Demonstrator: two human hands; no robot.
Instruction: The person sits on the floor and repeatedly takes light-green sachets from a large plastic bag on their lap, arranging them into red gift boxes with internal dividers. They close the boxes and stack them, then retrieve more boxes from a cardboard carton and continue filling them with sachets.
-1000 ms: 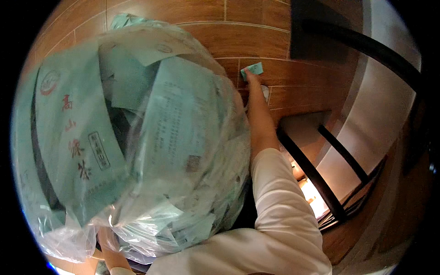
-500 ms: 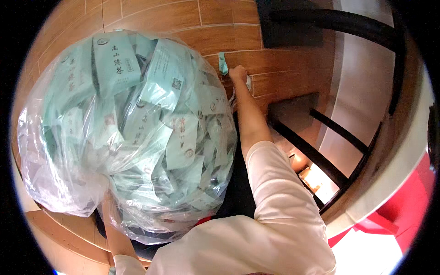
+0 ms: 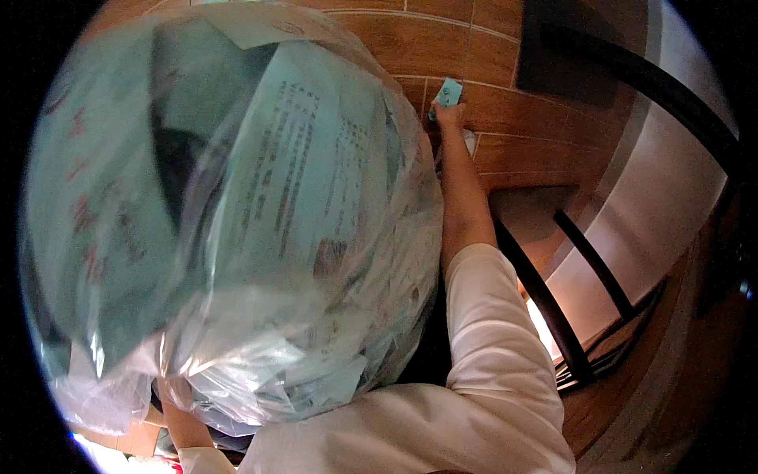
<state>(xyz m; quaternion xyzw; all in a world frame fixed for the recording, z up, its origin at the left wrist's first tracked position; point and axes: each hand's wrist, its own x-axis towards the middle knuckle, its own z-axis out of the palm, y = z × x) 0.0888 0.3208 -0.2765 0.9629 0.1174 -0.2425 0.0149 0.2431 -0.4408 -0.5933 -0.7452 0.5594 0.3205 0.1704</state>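
Observation:
A huge clear plastic bag (image 3: 316,324), stuffed with pale green printed packets, fills the left half of the view. Its gathered plastic bunches at the lower left, where my left hand (image 3: 171,389) is closed on it; folds of the bag cover most of those fingers. Beyond the bag's right side, my right arm stretches out low over the floor. My right hand (image 3: 450,114) pinches a small pale green packet (image 3: 448,93) by its near end, with the far end sticking out past the fingers.
Brown wood-look tiles (image 3: 426,39) cover the floor. Black metal bars (image 3: 541,300) and dark base plates (image 3: 537,207) stand to the right, near a pale wall (image 3: 632,189). Part of a white shoe (image 3: 470,141) shows beside my right wrist. A cardboard piece (image 3: 130,439) lies at the lower left.
The bag has risen closer and looms larger. My right hand, earlier low beside the packet, now has it lifted and turned with its printed face showing. The view has shifted somewhat.

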